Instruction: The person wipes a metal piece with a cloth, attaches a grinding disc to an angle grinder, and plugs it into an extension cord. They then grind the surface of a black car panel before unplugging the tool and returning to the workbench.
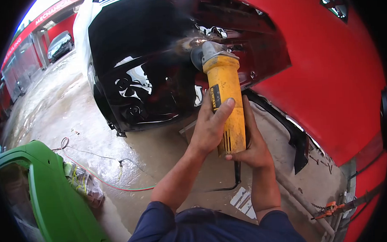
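Note:
Both my hands hold a yellow angle grinder (226, 85), its grey head pointing away from me. My left hand (210, 127) wraps the left side of the body, thumb lying across the top. Around the rear end and right side closes my right hand (256, 146). The grinder's disc (197, 57) is against or very near a black glossy car body panel (165, 32). Beside the disc, a patch of bare, scuffed metal (186, 45) shows on that panel. A black cord (237, 173) hangs from the grinder's back end.
A green car panel (51, 190) stands at lower left, beside a plastic-wrapped bundle (84, 184). A red and green hose (127, 189) crosses the floor. Right of me are a red surface (328, 73), a black trim piece (298, 143) and an orange tool (331, 209).

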Tool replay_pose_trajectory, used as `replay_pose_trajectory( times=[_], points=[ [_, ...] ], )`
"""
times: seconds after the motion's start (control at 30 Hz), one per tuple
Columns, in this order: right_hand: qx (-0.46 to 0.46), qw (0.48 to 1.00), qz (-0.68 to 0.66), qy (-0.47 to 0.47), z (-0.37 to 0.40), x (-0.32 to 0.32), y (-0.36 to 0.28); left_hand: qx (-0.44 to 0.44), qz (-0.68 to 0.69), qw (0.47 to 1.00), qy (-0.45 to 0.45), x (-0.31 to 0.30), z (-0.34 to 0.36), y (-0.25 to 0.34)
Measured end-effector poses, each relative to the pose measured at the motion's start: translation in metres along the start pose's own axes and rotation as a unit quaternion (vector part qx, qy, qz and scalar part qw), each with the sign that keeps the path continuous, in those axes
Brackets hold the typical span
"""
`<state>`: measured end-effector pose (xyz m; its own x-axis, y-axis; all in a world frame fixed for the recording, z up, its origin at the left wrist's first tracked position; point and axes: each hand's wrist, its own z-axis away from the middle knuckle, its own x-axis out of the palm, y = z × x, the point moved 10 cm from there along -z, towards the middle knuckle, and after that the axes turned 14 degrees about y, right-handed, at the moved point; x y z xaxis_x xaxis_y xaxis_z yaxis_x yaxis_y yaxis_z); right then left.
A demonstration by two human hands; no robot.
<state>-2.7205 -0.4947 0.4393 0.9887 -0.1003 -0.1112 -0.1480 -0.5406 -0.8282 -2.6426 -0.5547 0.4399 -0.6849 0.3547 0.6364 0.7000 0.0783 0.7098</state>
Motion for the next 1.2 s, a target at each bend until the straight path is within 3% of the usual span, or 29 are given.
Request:
replay_pose_trajectory(
  times=[0.57,0.63,0.73,0.77,0.83,0.87,0.9,0.97,1.0,1.03,1.07,1.1,1.2],
  points=[
    [-0.003,1.0,0.001,0.03,-0.002,0.004,0.001,0.003,-0.008,1.0,-0.019,-0.004,-0.009,-0.001],
    [0.031,0.999,-0.019,0.039,-0.002,0.003,0.004,-0.007,-0.018,1.0,-0.011,-0.005,-0.008,-0.002],
    [0.001,1.0,0.002,0.016,0.012,0.011,0.005,0.011,-0.022,1.0,0.011,-0.015,0.01,0.01],
    [0.005,1.0,-0.004,0.02,0.014,0.011,0.006,0.025,-0.02,0.999,0.013,-0.023,0.018,0.014],
    [-0.074,0.985,0.141,-0.067,0.022,0.036,-0.006,0.067,-0.018,0.997,0.021,-0.04,0.035,0.032],
    [-0.138,0.981,0.092,-0.098,0.02,0.053,-0.025,0.094,-0.016,0.995,0.03,-0.048,0.044,0.044],
    [-0.137,0.983,0.086,-0.09,0.015,0.063,-0.024,0.118,-0.002,0.992,0.034,-0.054,0.05,0.058],
    [-0.255,0.957,0.006,-0.141,0.022,0.096,-0.047,0.176,0.024,0.976,0.125,-0.069,0.073,0.094],
    [-0.255,0.957,0.003,-0.137,0.024,0.108,-0.046,0.225,0.033,0.968,0.104,-0.078,0.08,0.111],
    [-0.233,0.959,-0.03,-0.157,0.031,0.125,-0.042,0.178,-0.003,0.978,0.112,-0.098,0.09,0.119],
    [-0.211,0.96,-0.06,-0.177,0.037,0.141,-0.038,0.247,-0.028,0.966,0.068,-0.105,0.099,0.147],
    [-0.21,0.96,-0.059,-0.174,0.04,0.153,-0.035,0.149,-0.057,0.986,0.04,-0.109,0.107,0.157],
    [-0.183,0.961,-0.089,-0.187,0.048,0.192,-0.023,0.315,0.052,0.942,0.104,-0.15,0.141,0.206]
  ],
)
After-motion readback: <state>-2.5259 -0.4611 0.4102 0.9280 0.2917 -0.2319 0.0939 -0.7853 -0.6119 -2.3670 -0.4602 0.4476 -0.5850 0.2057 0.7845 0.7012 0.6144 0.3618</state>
